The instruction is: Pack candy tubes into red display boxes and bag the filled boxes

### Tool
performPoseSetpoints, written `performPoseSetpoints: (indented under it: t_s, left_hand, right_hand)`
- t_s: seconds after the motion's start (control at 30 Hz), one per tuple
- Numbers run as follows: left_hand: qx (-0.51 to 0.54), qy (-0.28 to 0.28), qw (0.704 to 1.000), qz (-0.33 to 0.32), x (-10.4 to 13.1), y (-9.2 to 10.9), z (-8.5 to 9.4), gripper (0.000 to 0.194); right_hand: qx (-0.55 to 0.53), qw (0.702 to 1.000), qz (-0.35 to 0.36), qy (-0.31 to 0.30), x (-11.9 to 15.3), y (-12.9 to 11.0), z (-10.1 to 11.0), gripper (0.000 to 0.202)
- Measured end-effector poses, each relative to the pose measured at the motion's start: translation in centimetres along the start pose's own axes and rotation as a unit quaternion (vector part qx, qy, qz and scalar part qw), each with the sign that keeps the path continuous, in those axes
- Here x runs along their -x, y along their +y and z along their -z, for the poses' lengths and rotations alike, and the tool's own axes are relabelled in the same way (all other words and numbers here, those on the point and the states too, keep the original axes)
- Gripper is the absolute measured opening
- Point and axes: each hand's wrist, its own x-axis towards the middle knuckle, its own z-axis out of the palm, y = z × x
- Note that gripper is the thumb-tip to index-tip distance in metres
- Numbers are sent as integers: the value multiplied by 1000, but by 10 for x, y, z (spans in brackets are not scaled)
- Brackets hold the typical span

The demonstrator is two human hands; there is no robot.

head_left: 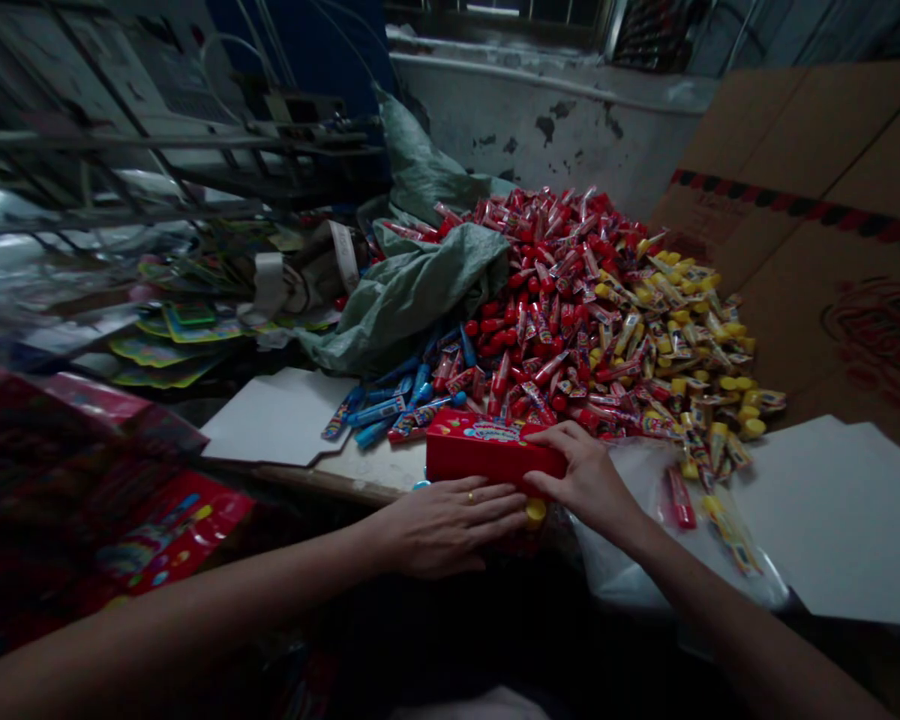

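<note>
Left forearm (232, 608) and right forearm (727, 605), each bare as far as visible and tapering toward the wrist, with a narrow gold-coloured ring (471, 497) on one finger of the left grip (454, 525).

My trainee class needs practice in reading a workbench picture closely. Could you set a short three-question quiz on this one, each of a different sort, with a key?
1. True or false: the right hand touches the red box.

2. Which hand wears a ring?
A) right hand
B) left hand
C) both hands

3. Fill in the missing colour: the wrapped pieces nearest the brown cardboard are mainly ____.

Key:
1. True: its fingers are on the end of the box.
2. B
3. Yellow
</note>
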Motion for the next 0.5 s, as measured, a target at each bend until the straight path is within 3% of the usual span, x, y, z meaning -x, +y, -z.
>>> performPoseSetpoints:
  t_s: [0.37,0.5]
  left_hand:
    - [-28,13,999,-36,15,10,-10,68]
    - [-5,14,999,-34,15,10,-13,67]
  right_hand:
    - [51,998,25,22,9,2,-11,36]
    - [88,995,37,-31,16,6,-14,40]
